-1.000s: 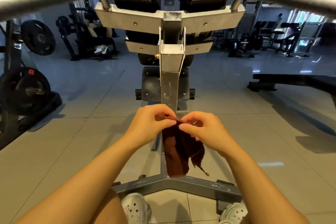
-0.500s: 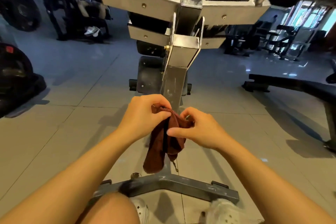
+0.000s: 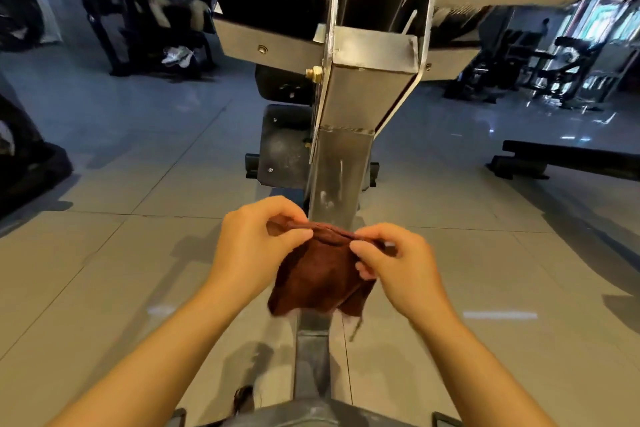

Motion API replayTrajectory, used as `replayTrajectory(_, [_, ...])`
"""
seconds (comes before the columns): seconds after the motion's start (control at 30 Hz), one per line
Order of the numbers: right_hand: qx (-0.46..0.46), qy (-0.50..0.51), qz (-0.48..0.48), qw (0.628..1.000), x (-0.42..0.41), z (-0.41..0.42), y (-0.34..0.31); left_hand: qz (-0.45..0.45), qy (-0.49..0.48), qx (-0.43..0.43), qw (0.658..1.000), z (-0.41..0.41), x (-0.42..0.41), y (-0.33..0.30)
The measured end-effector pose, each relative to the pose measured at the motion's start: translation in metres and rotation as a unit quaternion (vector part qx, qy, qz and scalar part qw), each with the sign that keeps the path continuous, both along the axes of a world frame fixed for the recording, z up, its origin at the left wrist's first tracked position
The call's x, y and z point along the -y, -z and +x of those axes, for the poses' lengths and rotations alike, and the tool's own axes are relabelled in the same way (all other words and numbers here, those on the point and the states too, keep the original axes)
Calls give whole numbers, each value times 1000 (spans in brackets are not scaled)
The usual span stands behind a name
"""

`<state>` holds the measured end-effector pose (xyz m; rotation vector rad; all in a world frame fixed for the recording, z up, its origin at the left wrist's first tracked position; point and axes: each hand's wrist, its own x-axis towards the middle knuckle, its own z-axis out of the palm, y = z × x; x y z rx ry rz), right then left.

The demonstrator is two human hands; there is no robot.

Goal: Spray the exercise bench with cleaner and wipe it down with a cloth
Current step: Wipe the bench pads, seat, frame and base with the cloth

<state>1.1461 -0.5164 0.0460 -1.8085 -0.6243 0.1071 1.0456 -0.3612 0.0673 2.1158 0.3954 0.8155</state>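
Over the tiled gym floor [image 3: 104, 270], both hands' fingers [image 3: 291, 236] pinch the brown cloth's [image 3: 322, 277] top edge, cloth hanging below.

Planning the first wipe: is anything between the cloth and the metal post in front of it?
Nothing visible. Both hands, left and right, pinch the cloth by its top edge right in front of the post, with only air between.
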Motion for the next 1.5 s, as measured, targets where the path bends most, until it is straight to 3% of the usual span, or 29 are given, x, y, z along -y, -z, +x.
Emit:
replayTrajectory(0.1, [141,46,66,987,-25,36,-11,-1,-18,103,994,42,-10,-3])
replayTrajectory(0.23, [295,99,160,937,-67,70,-20,-52,-61,229,970,95,-33,-5])
replayTrajectory(0.3, [426,108,160,884,-82,84,-5,-77,-57,256,962,113,-45,3])
replayTrajectory(0.37, [570,98,91,811,-90,96,20,-74,-37,260,962,121,-52,12])
replayTrajectory(0.43, [634,89,30,768,-96,107,38,-32,-26,273,961,123,-59,21])
replayTrajectory(0.57, [644,159,-49,747,-110,121,48,-75,-35,307,948,119,-58,50])
replayTrajectory(0.7, [625,225,-78,743,-122,129,60,-147,-27,220,964,112,-42,86])
replayTrajectory(0.83, [586,193,-119,778,-114,121,112,-182,-16,150,972,105,-40,106])
replayTrajectory(1.0, [565,132,-225,783,-83,100,179,-120,29,62,990,95,-36,119])
replayTrajectory(1.13, [564,137,-174,795,-84,94,129,-223,81,87,967,85,-25,123])
replayTrajectory(1.3, [594,179,-117,776,-104,106,48,-295,109,82,946,87,-13,121])
replayTrajectory(1.5, [518,179,-196,813,-101,95,129,-303,154,19,940,82,-21,126])
